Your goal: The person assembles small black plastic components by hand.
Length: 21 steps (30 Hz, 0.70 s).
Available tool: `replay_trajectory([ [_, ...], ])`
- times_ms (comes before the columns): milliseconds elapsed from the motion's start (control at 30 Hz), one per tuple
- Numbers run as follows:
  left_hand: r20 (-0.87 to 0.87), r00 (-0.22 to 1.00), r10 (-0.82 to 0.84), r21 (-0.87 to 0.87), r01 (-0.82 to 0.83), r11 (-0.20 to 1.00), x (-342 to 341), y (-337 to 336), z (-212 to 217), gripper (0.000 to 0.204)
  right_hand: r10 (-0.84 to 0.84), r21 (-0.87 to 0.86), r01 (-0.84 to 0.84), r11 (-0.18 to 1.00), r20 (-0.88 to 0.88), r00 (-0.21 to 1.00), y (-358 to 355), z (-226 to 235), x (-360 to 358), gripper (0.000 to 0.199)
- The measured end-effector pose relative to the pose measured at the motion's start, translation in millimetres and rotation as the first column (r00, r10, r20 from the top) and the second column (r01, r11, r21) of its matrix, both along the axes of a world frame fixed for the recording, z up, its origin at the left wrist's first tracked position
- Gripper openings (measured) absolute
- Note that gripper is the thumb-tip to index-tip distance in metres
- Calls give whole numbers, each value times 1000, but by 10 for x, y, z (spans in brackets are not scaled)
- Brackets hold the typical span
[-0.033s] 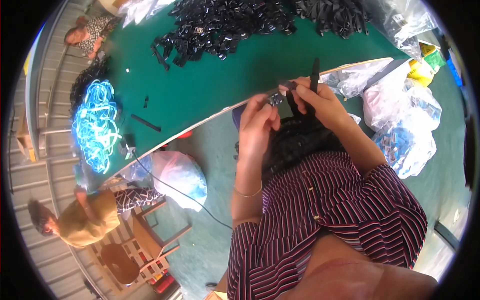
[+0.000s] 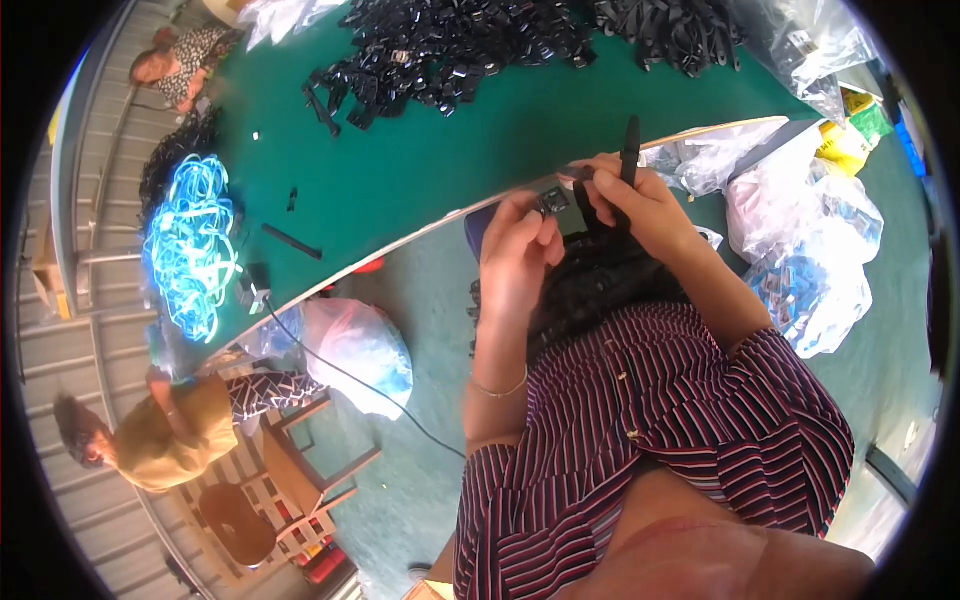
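Observation:
My left hand (image 2: pixel 515 250) pinches a small black buckle (image 2: pixel 553 203) just in front of the green table's (image 2: pixel 450 160) near edge. My right hand (image 2: pixel 645 205) is closed around a black strap (image 2: pixel 630 140) that sticks up above the fingers, its lower end meeting the buckle. Both hands touch at the buckle. A heap of black straps (image 2: pixel 590 285) lies in my lap under the hands, against my striped shirt.
A large pile of black buckles and straps (image 2: pixel 450 45) covers the far side of the table. A bundle of bright blue cords (image 2: pixel 190 245) lies at its left end. Clear plastic bags (image 2: pixel 810 260) stand on the floor to the right. Two people (image 2: pixel 170 430) sit at the left.

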<state>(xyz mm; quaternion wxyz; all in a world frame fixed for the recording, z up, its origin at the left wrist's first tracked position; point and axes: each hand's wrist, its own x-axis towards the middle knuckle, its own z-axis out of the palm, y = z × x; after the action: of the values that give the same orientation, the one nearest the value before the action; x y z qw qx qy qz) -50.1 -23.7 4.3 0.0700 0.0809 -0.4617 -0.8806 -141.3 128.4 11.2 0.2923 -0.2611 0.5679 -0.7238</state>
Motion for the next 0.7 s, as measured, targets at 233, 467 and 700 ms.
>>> replay_trajectory([
  [233,-31,995,95,222,-85,971,248,182,29,18,30,-45,-37,998,-156,987,-111,46,251,24],
  [467,-173,964,203,-258,-243,935,239,143,-83,16,75,-50,-73,996,33,997,-108,40,328,25],
  [700,-119,983,142,-364,-176,915,369,157,10,19,20,-76,-17,997,39,999,-146,42,384,25],
])
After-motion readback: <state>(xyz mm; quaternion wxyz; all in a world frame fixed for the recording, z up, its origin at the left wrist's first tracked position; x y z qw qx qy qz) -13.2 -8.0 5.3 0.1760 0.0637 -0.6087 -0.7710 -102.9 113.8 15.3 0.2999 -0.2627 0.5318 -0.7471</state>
